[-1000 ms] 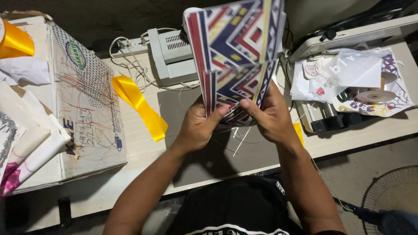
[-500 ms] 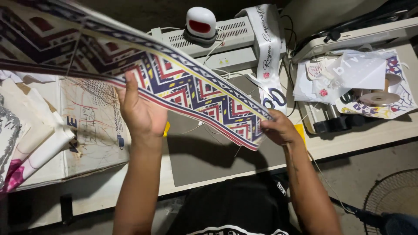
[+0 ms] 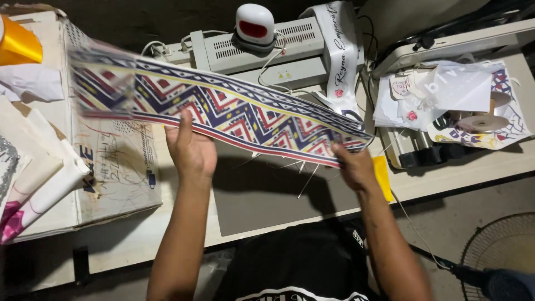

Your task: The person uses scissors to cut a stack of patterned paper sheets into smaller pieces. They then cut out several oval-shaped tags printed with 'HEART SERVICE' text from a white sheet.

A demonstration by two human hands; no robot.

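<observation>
Stretching across the middle of the view, a patterned band (image 3: 223,108) of red, blue, white and yellow zigzags runs with its long axis from upper left down to lower right, held in the air above the grey mat (image 3: 262,195) on the workbench (image 3: 462,173). At far left lie a yellow ribbon roll (image 3: 19,42), cut off by the picture's edge, and a scribbled cardboard box (image 3: 111,167); the band's left end over that box is blurred and hard to read. The left hand (image 3: 190,149) supports the band from below near its lower edge, fingers spread fairly open and pointing up; whether the thumb pinches the cloth cannot be told. Loose threads hang from the band's lower edge between the hands. Behind the band sit a grey machine (image 3: 262,47) with a small white-and-red press (image 3: 254,25) on top and a white lettered sash (image 3: 341,56) draped over it. The right hand (image 3: 354,167) grips the band's right end, fingers curled closed on it, the fingertips hidden behind the cloth. Just beside that hand a yellow strip (image 3: 382,177) lies on the bench. Farther right, papers and tape rolls (image 3: 473,106) are piled together.
</observation>
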